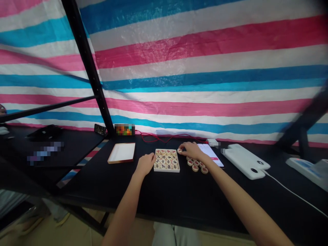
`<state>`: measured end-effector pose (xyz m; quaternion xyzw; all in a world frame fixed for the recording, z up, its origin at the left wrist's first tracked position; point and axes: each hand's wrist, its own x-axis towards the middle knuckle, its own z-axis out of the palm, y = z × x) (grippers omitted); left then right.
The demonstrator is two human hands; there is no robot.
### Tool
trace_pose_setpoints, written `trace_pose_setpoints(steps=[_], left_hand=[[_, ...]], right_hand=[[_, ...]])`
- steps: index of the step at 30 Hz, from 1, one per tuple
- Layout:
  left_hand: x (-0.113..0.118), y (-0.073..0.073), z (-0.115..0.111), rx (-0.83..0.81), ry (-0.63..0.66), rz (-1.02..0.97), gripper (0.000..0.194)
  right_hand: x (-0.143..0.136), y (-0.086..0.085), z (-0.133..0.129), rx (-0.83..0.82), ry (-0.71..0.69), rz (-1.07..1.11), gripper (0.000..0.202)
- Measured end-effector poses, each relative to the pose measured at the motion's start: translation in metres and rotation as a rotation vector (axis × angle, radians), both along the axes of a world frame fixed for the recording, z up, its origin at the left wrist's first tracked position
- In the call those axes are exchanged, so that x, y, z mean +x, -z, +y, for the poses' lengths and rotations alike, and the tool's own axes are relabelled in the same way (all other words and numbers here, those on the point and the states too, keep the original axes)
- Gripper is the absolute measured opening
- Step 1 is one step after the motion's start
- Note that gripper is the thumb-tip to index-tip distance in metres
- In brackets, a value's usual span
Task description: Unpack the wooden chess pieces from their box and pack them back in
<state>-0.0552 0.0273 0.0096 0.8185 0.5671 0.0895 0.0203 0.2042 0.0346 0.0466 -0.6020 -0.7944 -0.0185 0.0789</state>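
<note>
A white box [166, 171] holds rows of round Chinese chess pieces, red-marked at the far side and black-marked nearer me. At its left wall my left hand [146, 164] has its fingers curled against the edge, gripping it. My right hand [191, 150] pinches a single Chinese chess piece [179, 150] just off the box's far right corner. Beneath and beside the right wrist lies a group of loose red-marked pieces [195, 168], partly hidden by the hand and forearm.
The box's lid [122, 153] lies left on the black table [164, 201]. A lit phone [210, 154] is behind my right arm. Farther right are a white device [246, 160] with a cable and a power strip [307, 171]. Another phone [124, 130] leans near a black post [84, 58].
</note>
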Motion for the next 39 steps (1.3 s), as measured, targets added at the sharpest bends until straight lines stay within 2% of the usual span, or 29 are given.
trace_pose_setpoints(steps=[2,5,8,13,22,25,29,32,35,39], left_hand=[[0.001,-0.001,-0.001,-0.015,0.002,-0.002,0.041],[0.001,-0.004,-0.001,-0.043,-0.010,0.002,0.041],[0.002,-0.005,-0.002,-0.053,-0.025,0.007,0.040],[0.001,-0.003,-0.002,-0.028,-0.012,0.003,0.042],[0.000,0.001,0.002,-0.018,0.002,0.010,0.042],[0.000,-0.001,0.001,-0.025,0.002,0.010,0.042],[0.001,-0.001,0.001,-0.014,0.000,0.010,0.042],[0.001,0.000,0.001,-0.017,0.006,0.008,0.043],[0.000,-0.001,0.001,-0.019,0.015,0.006,0.042],[-0.001,-0.001,0.001,-0.016,0.013,0.007,0.042]], right_hand=[[0.004,-0.008,-0.005,0.004,-0.012,0.078,0.025],[0.000,-0.018,-0.016,-0.070,-0.154,0.157,0.029],[-0.013,-0.020,-0.025,-0.096,-0.256,0.069,0.029],[-0.029,-0.012,-0.029,-0.012,-0.206,-0.119,0.026],[-0.028,-0.007,-0.032,0.067,-0.172,-0.088,0.024],[-0.018,-0.008,-0.035,0.085,-0.147,-0.055,0.024],[0.010,-0.008,-0.044,0.089,-0.077,-0.036,0.021],[0.020,-0.007,-0.055,0.061,-0.084,-0.017,0.024],[0.005,-0.005,-0.062,0.081,-0.131,0.026,0.029],[-0.035,0.000,-0.058,0.137,-0.111,-0.042,0.029]])
